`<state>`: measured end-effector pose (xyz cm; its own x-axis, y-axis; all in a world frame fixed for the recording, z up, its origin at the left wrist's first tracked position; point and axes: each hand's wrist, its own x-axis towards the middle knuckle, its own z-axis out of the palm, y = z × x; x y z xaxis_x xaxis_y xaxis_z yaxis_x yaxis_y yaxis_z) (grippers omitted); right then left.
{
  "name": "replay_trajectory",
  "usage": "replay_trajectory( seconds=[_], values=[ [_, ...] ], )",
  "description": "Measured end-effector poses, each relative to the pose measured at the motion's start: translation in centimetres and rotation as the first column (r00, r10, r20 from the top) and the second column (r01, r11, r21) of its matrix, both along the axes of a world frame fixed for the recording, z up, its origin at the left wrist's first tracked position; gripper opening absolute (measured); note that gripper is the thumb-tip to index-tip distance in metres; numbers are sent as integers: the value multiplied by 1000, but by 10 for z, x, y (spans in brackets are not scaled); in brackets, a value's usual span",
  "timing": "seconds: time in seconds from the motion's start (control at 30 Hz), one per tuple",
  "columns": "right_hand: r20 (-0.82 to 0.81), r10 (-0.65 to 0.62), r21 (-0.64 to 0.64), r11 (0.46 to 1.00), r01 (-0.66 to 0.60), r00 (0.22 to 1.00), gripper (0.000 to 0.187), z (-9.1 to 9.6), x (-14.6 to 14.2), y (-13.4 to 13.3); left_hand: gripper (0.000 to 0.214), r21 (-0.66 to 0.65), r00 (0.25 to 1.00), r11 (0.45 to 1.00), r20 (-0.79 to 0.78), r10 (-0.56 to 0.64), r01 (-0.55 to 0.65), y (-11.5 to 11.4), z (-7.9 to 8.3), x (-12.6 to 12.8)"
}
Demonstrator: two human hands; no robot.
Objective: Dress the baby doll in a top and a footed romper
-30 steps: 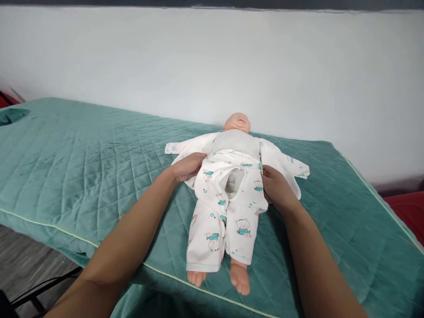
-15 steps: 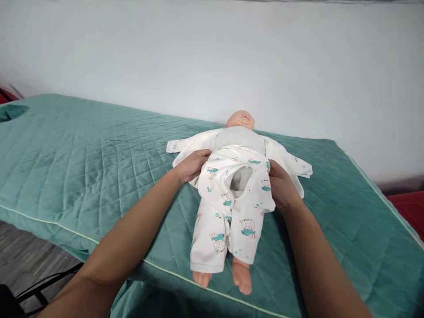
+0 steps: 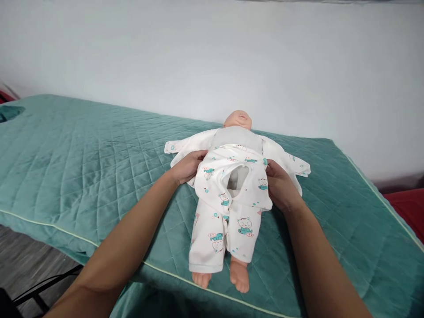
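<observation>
A baby doll (image 3: 237, 120) lies on its back on a teal quilted table cover (image 3: 82, 163), head toward the wall, bare feet near the front edge. It wears white trousers (image 3: 228, 207) printed with teal bears, and an open white jacket (image 3: 192, 145) is spread under it. My left hand (image 3: 187, 165) grips the trousers' waistband at the doll's left-hand side. At the other side my right hand (image 3: 280, 185) holds the same waistband. Both hands have their fingers curled into the cloth.
A pale wall (image 3: 212, 57) runs behind the table. The cover's piped front edge (image 3: 172, 274) drops to a grey wooden floor (image 3: 23, 265) at lower left, where dark table legs show. Something red (image 3: 409, 210) lies past the right edge.
The trousers' waistband has been drawn a little higher up the doll's body by both hands. The view has shifted slightly.
</observation>
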<state>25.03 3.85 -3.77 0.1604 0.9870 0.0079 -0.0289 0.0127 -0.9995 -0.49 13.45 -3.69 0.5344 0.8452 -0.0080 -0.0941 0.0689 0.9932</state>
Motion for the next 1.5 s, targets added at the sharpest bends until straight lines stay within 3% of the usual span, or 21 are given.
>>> replay_trajectory(
  seconds=[0.27, 0.53, 0.7, 0.8, 0.87, 1.0, 1.13, 1.27, 1.5],
  values=[
    [143, -101, -20, 994, 105, 984, 29, 3, -5, 1, 31, 168, 999, 986, -52, 1, 7, -7, 5, 2],
    [226, -257, 27, 966, 258, 940, 18, -7, 0, 7, 29, 1, 997, 997, -28, 73, -73, -4, 0, 7],
    [401, -250, 66, 967, 244, 881, 19, -10, 6, 10, 25, 30, 993, 995, -71, 97, -96, -5, 1, 7],
    [477, -249, 67, 967, 247, 843, 19, -7, 5, 7, 22, 136, 981, 983, -132, 141, -123, -7, 1, 6],
    [512, -303, 98, 950, 296, 804, 19, -3, 2, 5, 22, 254, 956, 947, -165, 242, -196, -7, 0, 6],
    [467, -443, 280, 895, 347, 765, 20, 2, -5, 2, 28, 441, 886, 817, -94, 453, -371, -5, -6, 7],
    [433, -440, 391, 878, 276, 786, 20, 3, -8, 2, 25, 525, 890, 760, -9, 455, -383, -4, -10, 6],
    [427, -419, 346, 894, 283, 801, 19, 3, -7, 5, 23, 595, 897, 726, -21, 442, -344, -4, -8, 4],
    [473, -369, 253, 927, 278, 800, 16, 5, -4, 15, 21, 768, 866, 583, -78, 494, -264, -1, 0, 8]
  ],
)
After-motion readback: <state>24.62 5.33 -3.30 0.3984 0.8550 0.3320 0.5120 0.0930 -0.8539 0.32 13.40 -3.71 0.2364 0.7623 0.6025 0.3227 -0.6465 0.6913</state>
